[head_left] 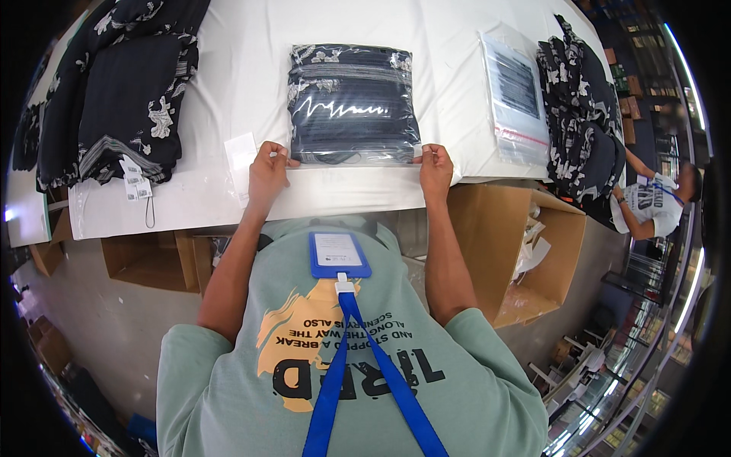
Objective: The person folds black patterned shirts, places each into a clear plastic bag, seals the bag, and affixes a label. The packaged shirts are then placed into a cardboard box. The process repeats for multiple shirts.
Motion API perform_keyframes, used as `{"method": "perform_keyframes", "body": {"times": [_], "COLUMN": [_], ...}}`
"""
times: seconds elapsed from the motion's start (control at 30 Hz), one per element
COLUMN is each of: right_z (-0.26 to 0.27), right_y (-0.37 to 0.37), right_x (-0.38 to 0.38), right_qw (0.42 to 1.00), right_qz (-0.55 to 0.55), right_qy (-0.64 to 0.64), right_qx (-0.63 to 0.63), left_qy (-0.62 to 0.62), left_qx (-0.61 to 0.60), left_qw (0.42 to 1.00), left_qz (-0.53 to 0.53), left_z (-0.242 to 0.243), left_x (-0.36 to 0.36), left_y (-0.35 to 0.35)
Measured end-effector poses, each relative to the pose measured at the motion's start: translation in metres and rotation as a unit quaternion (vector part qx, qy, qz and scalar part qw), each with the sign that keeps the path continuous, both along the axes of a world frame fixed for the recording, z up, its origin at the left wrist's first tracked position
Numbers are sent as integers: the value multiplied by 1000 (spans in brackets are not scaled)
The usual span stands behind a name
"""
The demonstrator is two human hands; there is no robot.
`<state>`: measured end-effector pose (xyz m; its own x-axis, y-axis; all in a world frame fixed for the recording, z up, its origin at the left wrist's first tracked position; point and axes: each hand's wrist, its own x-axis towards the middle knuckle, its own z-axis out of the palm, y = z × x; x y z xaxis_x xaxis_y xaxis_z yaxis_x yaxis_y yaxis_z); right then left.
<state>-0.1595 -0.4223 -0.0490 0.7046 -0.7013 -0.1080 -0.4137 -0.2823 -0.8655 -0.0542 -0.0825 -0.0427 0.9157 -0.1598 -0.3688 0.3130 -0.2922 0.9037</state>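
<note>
A folded dark garment with pale floral print [348,85] lies inside a clear plastic bag [365,155] on the white-covered table [245,85]. With thumb and fingers, my left hand [269,171] pinches the bag's near left corner. The near right corner is pinched the same way by my right hand [435,171]. Light glares off the plastic across the garment. Beside my left hand lies a white paper slip [241,165].
Dark floral garments [131,97] are stacked at left, with white tags [135,180] hanging over the front. At right are flat clear bags [517,97] and more bunched garments [582,108]. Cardboard boxes [485,245] stand below the table edge. Another person [654,200] is at far right.
</note>
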Motion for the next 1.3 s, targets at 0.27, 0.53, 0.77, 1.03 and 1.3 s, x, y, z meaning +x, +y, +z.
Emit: {"method": "perform_keyframes", "body": {"times": [0.27, 0.53, 0.77, 1.03, 1.3], "right_z": [-19, -13, -13, 1, 57], "right_y": [-16, -18, -29, -49, -66], "right_x": [2, 7, 15, 15, 8], "right_qw": [999, 993, 980, 947, 882], "right_qz": [-13, -12, -14, 66, 104], "right_qy": [-12, 6, 42, 152, 147], "right_qx": [-34, 117, 193, 276, 435], "left_qy": [0, 42, 86, 257, 271], "left_qx": [49, 100, 112, -5, -150], "left_qw": [998, 990, 983, 960, 937], "left_qz": [36, 92, 120, 107, 163], "left_z": [5, 8, 11, 15, 57], "left_x": [-3, 1, 5, 15, -3], "left_y": [-8, -16, -17, -1, 4]}}
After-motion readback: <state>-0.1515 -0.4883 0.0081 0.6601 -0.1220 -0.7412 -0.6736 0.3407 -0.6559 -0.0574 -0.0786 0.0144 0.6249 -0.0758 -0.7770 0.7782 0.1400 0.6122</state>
